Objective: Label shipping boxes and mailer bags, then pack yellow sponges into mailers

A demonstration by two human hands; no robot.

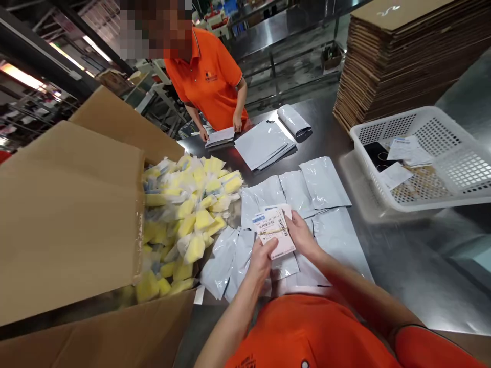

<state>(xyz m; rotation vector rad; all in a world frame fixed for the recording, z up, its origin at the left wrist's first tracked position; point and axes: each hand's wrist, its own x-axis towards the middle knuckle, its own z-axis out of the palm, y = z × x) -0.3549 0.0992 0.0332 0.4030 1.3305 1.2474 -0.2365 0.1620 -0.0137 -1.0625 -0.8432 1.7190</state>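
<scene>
Between my two hands is a stack of printed labels (pixel 274 225), with barcodes on top and what looks like a rubber band around the middle. My left hand (pixel 263 258) grips its lower left side, thumb on top. At the upper right edge, my right hand (pixel 301 232) has its fingers closed on the same stack. Beneath and around the hands lie several pale grey plastic mailing bags (pixel 326 184), some bulging, some flat. To the left, a heap of yellow pieces in clear wrappers (pixel 195 220) spills out of a tipped cardboard box (pixel 72 214).
Across the metal table (pixel 387 250), a co-worker in an orange shirt (pixel 215 76) handles a grey bag (pixel 220 137). Flat grey bags (pixel 264 143) lie beside them. A white plastic basket (pixel 433 199) with papers and a tall stack of flattened cardboard (pixel 383 76) stand at right.
</scene>
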